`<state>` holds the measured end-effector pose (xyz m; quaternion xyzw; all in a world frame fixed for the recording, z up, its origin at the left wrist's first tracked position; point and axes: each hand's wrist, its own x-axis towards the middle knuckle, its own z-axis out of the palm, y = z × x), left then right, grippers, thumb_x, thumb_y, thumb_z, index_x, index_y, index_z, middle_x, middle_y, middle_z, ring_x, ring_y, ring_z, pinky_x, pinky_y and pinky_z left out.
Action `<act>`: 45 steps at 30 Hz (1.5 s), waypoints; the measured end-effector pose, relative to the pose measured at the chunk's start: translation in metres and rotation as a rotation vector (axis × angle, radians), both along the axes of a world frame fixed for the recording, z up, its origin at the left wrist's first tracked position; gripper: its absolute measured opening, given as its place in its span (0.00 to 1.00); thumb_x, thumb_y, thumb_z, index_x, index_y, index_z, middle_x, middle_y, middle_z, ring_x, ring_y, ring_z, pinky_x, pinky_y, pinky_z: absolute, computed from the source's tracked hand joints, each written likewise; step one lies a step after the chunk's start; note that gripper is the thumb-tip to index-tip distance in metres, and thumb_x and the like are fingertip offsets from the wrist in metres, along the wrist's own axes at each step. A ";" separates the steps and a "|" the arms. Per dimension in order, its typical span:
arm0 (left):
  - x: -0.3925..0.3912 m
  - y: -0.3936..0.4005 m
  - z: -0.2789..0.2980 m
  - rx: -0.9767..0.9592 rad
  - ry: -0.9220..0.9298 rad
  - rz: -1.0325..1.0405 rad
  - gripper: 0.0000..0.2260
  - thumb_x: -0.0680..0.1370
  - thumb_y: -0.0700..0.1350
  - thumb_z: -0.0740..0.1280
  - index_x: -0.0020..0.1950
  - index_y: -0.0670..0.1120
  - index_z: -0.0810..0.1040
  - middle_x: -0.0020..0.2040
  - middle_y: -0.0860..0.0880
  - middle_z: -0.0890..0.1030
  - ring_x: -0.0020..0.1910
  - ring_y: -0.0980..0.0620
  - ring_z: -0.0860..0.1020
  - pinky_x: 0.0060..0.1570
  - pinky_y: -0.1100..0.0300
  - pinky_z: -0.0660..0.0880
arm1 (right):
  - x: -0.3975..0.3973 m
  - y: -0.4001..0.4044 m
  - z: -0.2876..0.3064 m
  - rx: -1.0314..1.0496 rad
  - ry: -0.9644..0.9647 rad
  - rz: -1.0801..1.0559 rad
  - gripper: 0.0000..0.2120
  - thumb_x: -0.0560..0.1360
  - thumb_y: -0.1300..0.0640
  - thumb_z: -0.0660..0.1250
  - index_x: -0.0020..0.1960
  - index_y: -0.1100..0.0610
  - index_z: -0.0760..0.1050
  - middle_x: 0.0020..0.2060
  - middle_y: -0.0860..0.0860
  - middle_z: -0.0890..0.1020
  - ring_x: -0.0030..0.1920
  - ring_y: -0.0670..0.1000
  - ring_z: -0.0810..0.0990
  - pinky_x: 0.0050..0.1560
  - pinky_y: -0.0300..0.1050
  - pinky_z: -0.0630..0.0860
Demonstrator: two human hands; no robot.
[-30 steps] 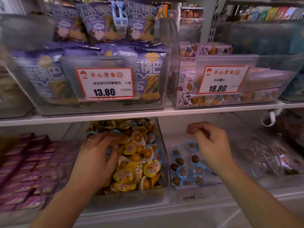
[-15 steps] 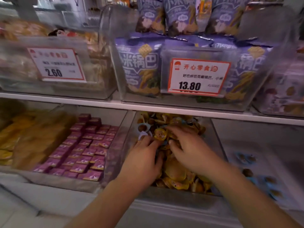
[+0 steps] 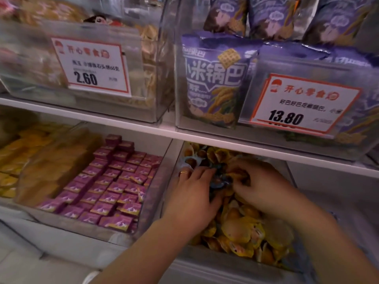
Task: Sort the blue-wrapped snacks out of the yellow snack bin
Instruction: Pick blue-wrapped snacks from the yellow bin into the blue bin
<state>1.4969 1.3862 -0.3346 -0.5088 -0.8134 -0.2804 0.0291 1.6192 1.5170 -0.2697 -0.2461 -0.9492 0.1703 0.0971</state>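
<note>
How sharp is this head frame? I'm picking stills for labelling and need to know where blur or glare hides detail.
Head view: price tag 13.80 readable; left yellow packs smeared; left hand, right hand and blue-wrapped snacks soft; clear bin fronts hazy with reflections; shelf edge tilted.

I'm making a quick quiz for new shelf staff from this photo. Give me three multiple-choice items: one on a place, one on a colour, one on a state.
1. Where is the bin of yellow snacks?
A. On the upper shelf beside the 2.60 tag
B. On the lower shelf, under the purple bags with the 13.80 tag
C. On the floor

2. What colour are the small square packets in the bin to its left?
A. Purple-pink
B. Green
C. White

3. What are the left hand and right hand doing?
A. Hanging outside the bin
B. Holding a price tag
C. Both reaching in among the snacks, around a blue-wrapped snack

Answers: 1 B, the 13.80 tag sits directly above; 2 A, their wrappers show it; 3 C, fingers meet at the blue wrapper.
</note>
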 end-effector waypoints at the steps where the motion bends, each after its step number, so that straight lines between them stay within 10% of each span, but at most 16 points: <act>1: 0.001 0.001 0.001 -0.011 0.017 -0.003 0.25 0.77 0.60 0.60 0.73 0.54 0.69 0.68 0.54 0.73 0.67 0.45 0.67 0.65 0.48 0.69 | 0.006 0.002 0.005 -0.032 -0.026 -0.006 0.08 0.71 0.55 0.67 0.49 0.43 0.78 0.48 0.44 0.82 0.49 0.47 0.79 0.52 0.44 0.76; 10: 0.002 0.000 0.009 0.062 0.022 -0.067 0.12 0.76 0.52 0.67 0.58 0.54 0.80 0.56 0.56 0.80 0.55 0.50 0.76 0.52 0.53 0.73 | 0.029 0.009 0.014 -0.052 -0.136 -0.064 0.12 0.70 0.44 0.67 0.38 0.52 0.80 0.44 0.45 0.83 0.45 0.46 0.81 0.46 0.46 0.78; 13: 0.001 -0.001 0.011 0.118 -0.019 -0.078 0.12 0.77 0.49 0.64 0.58 0.53 0.81 0.53 0.55 0.81 0.53 0.51 0.77 0.52 0.53 0.74 | 0.018 0.001 -0.001 0.155 -0.008 -0.061 0.13 0.74 0.39 0.64 0.46 0.48 0.74 0.36 0.42 0.78 0.45 0.50 0.80 0.40 0.45 0.73; 17: 0.000 -0.003 0.013 0.190 -0.073 -0.035 0.11 0.78 0.42 0.64 0.57 0.51 0.82 0.53 0.53 0.82 0.53 0.51 0.77 0.53 0.54 0.74 | 0.000 -0.012 -0.024 0.235 -0.117 0.039 0.22 0.77 0.42 0.60 0.69 0.46 0.71 0.61 0.48 0.77 0.63 0.56 0.72 0.60 0.53 0.73; 24: 0.005 -0.020 0.042 0.468 -0.093 -0.012 0.11 0.76 0.45 0.61 0.49 0.49 0.84 0.43 0.56 0.82 0.43 0.59 0.76 0.41 0.65 0.72 | -0.004 -0.008 -0.013 0.175 0.173 -0.025 0.11 0.75 0.51 0.66 0.55 0.49 0.81 0.46 0.49 0.84 0.48 0.53 0.81 0.47 0.47 0.77; 31: -0.021 -0.072 0.051 0.646 -0.283 0.138 0.09 0.83 0.56 0.59 0.48 0.60 0.78 0.41 0.60 0.82 0.39 0.58 0.80 0.33 0.65 0.73 | -0.019 -0.023 -0.013 -0.020 0.290 -0.010 0.16 0.80 0.53 0.62 0.67 0.48 0.75 0.32 0.40 0.74 0.32 0.39 0.75 0.31 0.30 0.66; 35: -0.023 -0.088 0.050 0.583 -0.358 0.101 0.04 0.76 0.57 0.65 0.48 0.61 0.79 0.43 0.64 0.82 0.42 0.64 0.80 0.37 0.73 0.72 | -0.042 -0.034 -0.027 -0.030 0.209 0.063 0.17 0.81 0.55 0.60 0.68 0.48 0.75 0.61 0.49 0.80 0.59 0.47 0.78 0.52 0.32 0.67; 45: -0.035 -0.089 0.039 0.594 -0.259 0.087 0.12 0.77 0.45 0.71 0.51 0.63 0.76 0.48 0.61 0.79 0.50 0.63 0.79 0.44 0.70 0.75 | -0.097 -0.039 -0.045 0.208 -0.156 -0.025 0.27 0.76 0.39 0.64 0.72 0.43 0.62 0.67 0.54 0.68 0.60 0.59 0.77 0.54 0.53 0.78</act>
